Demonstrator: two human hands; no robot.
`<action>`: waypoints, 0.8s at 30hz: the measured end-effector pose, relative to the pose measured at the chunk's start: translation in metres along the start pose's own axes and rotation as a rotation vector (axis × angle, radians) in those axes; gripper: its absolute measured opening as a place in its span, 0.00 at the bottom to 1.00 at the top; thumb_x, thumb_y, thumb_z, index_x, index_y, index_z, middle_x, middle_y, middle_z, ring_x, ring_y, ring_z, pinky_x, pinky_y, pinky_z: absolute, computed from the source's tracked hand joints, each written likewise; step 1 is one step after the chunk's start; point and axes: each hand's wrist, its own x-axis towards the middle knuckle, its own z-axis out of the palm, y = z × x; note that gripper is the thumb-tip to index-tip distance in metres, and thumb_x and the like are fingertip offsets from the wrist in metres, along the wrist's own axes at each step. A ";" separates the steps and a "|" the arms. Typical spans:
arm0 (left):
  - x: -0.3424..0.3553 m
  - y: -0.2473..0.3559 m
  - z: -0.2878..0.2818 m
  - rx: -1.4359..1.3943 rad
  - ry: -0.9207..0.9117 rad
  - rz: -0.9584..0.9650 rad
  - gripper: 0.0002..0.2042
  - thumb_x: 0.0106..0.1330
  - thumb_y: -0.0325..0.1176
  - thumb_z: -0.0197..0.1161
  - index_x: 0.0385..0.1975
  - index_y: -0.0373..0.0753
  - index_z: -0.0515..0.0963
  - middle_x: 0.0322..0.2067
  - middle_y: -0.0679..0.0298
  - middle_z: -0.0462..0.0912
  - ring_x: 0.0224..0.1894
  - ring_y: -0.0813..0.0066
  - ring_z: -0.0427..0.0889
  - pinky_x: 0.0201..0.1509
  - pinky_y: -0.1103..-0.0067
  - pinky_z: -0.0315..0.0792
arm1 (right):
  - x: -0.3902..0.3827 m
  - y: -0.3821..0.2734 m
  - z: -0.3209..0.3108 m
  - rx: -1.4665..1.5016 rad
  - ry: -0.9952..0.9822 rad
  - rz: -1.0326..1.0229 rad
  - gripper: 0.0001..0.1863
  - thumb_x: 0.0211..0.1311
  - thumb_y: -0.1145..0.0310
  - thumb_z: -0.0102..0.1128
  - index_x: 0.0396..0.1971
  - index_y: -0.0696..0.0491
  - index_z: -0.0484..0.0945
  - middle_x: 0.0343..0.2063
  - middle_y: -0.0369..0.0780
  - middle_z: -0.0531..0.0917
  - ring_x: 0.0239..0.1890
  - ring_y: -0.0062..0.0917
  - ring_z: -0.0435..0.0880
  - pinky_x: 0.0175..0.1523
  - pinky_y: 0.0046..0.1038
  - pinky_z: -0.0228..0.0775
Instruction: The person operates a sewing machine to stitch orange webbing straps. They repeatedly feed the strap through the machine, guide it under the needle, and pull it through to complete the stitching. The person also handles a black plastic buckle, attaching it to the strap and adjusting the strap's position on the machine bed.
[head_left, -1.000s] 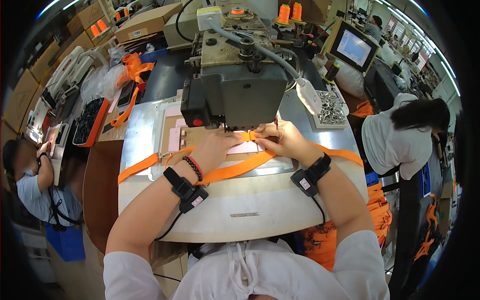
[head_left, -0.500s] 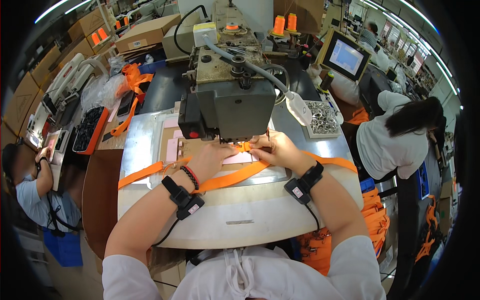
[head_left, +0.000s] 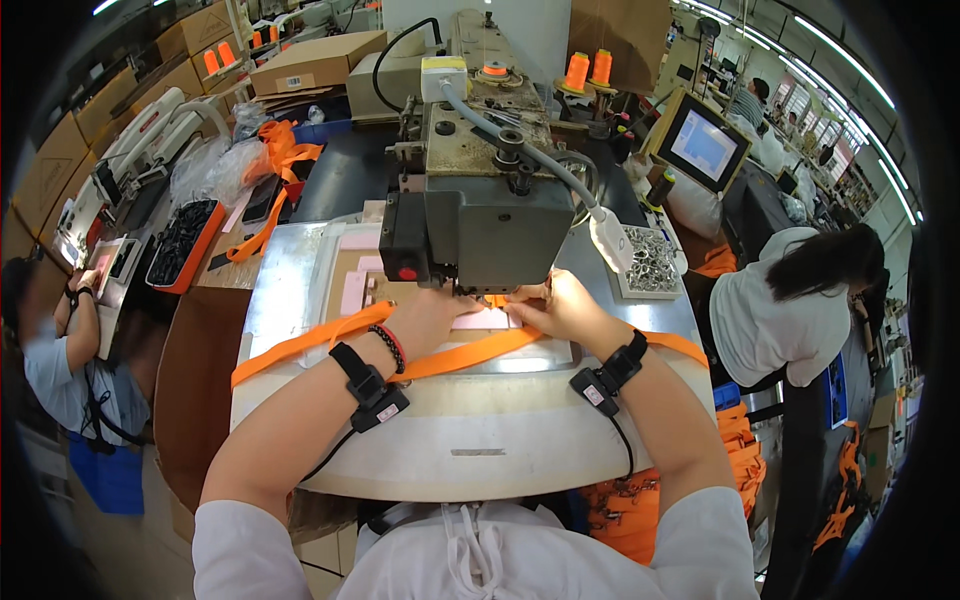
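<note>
Under the dark head of a sewing machine [head_left: 500, 235] lies the folded end of an orange webbing strap [head_left: 470, 352]. My right hand [head_left: 568, 310] is closed in a pinch on this end, from the right. From the left, my left hand [head_left: 425, 318] reaches under the machine head beside the same end; its fingertips are mostly hidden there. Below both hands the strap runs across the work plate and out to either side. A pink block [head_left: 355, 292] is fixed on the plate left of my left hand, and a pink strip [head_left: 482, 319] lies beneath the fingers.
A white tray of metal hardware [head_left: 645, 262] stands right of the machine, near a screen [head_left: 700, 145]. Left is an orange-rimmed bin of black parts [head_left: 187, 245]. Orange straps [head_left: 735, 450] hang at the lower right. Co-workers sit at left [head_left: 75, 370] and right [head_left: 800, 300].
The head view has shifted slightly, so the machine appears farther right. My left hand's fingers are now more hidden under the machine head. My right hand still pinches the strap end.
</note>
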 end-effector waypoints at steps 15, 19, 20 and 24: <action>-0.002 -0.002 0.006 -0.009 0.122 0.211 0.14 0.58 0.18 0.55 0.43 0.35 0.82 0.45 0.53 0.84 0.46 0.56 0.83 0.54 0.70 0.75 | -0.008 -0.003 0.007 0.108 0.148 -0.068 0.10 0.54 0.73 0.71 0.35 0.59 0.84 0.35 0.44 0.86 0.38 0.33 0.86 0.46 0.30 0.77; -0.002 0.001 0.007 -0.039 0.137 0.181 0.14 0.58 0.18 0.55 0.42 0.34 0.81 0.44 0.54 0.85 0.45 0.55 0.83 0.53 0.69 0.76 | -0.009 -0.001 0.011 0.270 0.147 0.227 0.06 0.61 0.74 0.66 0.36 0.60 0.84 0.32 0.42 0.86 0.34 0.24 0.85 0.43 0.24 0.76; -0.002 0.003 0.008 -0.036 0.136 0.172 0.13 0.58 0.18 0.55 0.42 0.34 0.81 0.43 0.54 0.85 0.44 0.55 0.83 0.53 0.69 0.76 | -0.007 -0.001 0.013 0.328 0.166 0.242 0.06 0.62 0.75 0.65 0.37 0.60 0.83 0.31 0.42 0.86 0.33 0.22 0.83 0.43 0.23 0.75; -0.006 0.011 0.004 -0.091 0.091 0.076 0.12 0.59 0.19 0.55 0.42 0.34 0.81 0.40 0.55 0.84 0.42 0.54 0.82 0.51 0.69 0.76 | -0.009 -0.006 0.012 0.502 0.175 0.248 0.05 0.65 0.75 0.61 0.38 0.59 0.83 0.28 0.40 0.84 0.31 0.16 0.80 0.40 0.22 0.74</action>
